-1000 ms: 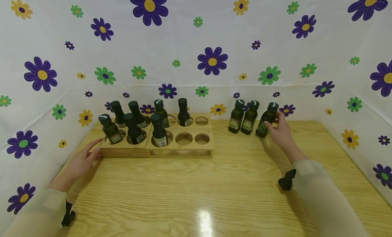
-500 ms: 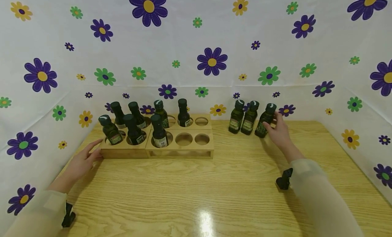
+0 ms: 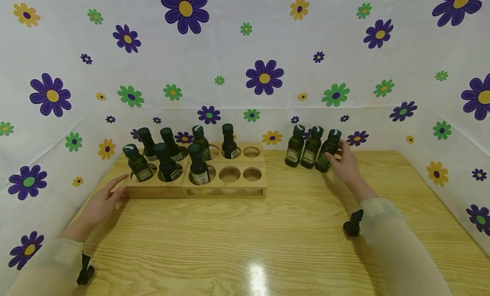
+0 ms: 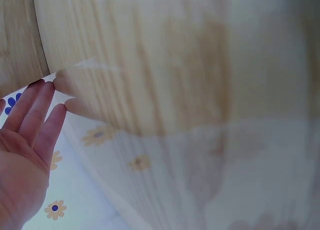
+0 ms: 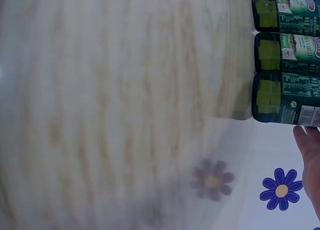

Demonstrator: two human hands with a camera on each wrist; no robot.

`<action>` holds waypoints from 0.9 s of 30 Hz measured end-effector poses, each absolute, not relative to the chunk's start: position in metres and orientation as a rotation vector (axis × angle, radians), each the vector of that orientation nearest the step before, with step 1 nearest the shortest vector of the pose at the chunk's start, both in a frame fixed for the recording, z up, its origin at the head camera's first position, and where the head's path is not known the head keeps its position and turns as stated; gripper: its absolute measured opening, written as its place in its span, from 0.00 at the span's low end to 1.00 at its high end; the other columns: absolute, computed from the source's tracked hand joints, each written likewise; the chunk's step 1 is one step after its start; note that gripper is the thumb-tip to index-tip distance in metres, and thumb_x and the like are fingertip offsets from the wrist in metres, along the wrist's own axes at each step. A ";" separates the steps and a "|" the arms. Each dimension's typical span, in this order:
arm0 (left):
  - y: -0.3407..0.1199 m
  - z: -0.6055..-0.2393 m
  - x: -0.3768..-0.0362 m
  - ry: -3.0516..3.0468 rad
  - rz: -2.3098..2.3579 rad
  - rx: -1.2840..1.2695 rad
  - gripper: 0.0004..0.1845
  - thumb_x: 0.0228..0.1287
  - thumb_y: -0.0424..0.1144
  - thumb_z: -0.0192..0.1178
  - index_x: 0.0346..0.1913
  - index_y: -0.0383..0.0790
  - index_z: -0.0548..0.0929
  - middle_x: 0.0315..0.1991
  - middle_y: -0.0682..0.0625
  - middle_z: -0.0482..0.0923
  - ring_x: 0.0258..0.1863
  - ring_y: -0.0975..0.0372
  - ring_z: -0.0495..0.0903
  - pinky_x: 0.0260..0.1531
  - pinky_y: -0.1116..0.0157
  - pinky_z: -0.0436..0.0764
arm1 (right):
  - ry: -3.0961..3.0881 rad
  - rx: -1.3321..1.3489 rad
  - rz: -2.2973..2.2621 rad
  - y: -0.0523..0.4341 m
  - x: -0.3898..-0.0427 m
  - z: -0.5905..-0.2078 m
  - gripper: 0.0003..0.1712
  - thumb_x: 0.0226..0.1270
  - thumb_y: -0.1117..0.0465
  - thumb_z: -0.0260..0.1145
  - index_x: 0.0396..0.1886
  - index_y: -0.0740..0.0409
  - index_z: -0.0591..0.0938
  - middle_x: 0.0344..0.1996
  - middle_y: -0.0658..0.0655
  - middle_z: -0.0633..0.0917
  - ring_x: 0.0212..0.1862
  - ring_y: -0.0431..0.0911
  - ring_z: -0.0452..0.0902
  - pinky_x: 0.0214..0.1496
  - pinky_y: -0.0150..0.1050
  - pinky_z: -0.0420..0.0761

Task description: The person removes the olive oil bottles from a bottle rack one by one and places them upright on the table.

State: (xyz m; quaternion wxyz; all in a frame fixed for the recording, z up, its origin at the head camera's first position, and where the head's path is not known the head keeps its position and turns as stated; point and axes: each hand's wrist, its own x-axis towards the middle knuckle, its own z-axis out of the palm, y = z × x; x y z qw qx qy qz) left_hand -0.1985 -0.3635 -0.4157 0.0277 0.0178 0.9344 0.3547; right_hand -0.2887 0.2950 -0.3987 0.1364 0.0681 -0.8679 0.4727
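Steadying the wooden rack (image 3: pixel 226 186) with flat, straight fingers, the left hand (image 3: pixel 100 202) braces it while the right hand (image 3: pixel 346 166) curls round the end bottle (image 3: pixel 327 151).

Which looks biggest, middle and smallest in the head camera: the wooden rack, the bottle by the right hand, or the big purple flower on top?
1. Wooden rack.
2. Big purple flower.
3. Bottle at the right hand, which looks only slightly smaller than the flower.
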 end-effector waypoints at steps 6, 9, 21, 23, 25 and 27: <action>-0.365 -0.417 -0.199 2.878 1.113 0.050 0.34 0.78 0.56 0.36 0.78 0.43 0.49 0.58 0.24 0.71 0.53 0.37 0.76 0.23 0.65 0.71 | -2.510 0.185 1.333 0.298 -0.284 -0.397 0.41 0.74 0.56 0.59 0.74 0.68 0.49 0.67 0.75 0.61 0.66 0.70 0.59 0.62 0.63 0.62; -0.365 -0.418 -0.199 2.879 1.110 0.050 0.34 0.78 0.56 0.36 0.78 0.43 0.49 0.58 0.24 0.71 0.53 0.37 0.76 0.23 0.65 0.70 | -2.476 0.199 1.306 0.300 -0.279 -0.397 0.40 0.73 0.57 0.61 0.73 0.68 0.51 0.66 0.73 0.63 0.65 0.68 0.61 0.61 0.63 0.62; -0.363 -0.413 -0.196 2.896 1.096 0.065 0.33 0.78 0.55 0.35 0.77 0.41 0.50 0.57 0.24 0.71 0.52 0.38 0.77 0.24 0.65 0.71 | -2.231 0.191 1.213 0.284 -0.259 -0.382 0.31 0.68 0.66 0.65 0.65 0.67 0.64 0.59 0.64 0.72 0.61 0.56 0.69 0.52 0.38 0.69; -0.362 -0.412 -0.196 2.901 1.090 0.061 0.33 0.78 0.55 0.36 0.77 0.41 0.50 0.57 0.24 0.72 0.51 0.38 0.78 0.24 0.65 0.71 | -2.207 0.236 1.237 0.274 -0.257 -0.379 0.30 0.67 0.67 0.66 0.65 0.68 0.65 0.59 0.64 0.73 0.60 0.56 0.69 0.51 0.39 0.70; -0.362 -0.411 -0.196 2.904 1.082 0.054 0.33 0.78 0.55 0.36 0.77 0.42 0.50 0.57 0.24 0.72 0.51 0.39 0.78 0.25 0.65 0.71 | -2.199 0.287 1.267 0.260 -0.256 -0.377 0.29 0.66 0.70 0.65 0.64 0.70 0.66 0.58 0.66 0.73 0.58 0.58 0.70 0.50 0.45 0.70; -0.361 -0.411 -0.196 2.910 1.071 0.049 0.33 0.79 0.54 0.36 0.77 0.42 0.50 0.57 0.24 0.72 0.50 0.39 0.78 0.25 0.65 0.72 | -2.209 0.342 1.286 0.246 -0.257 -0.378 0.29 0.66 0.70 0.65 0.64 0.70 0.65 0.58 0.66 0.73 0.58 0.59 0.70 0.50 0.48 0.71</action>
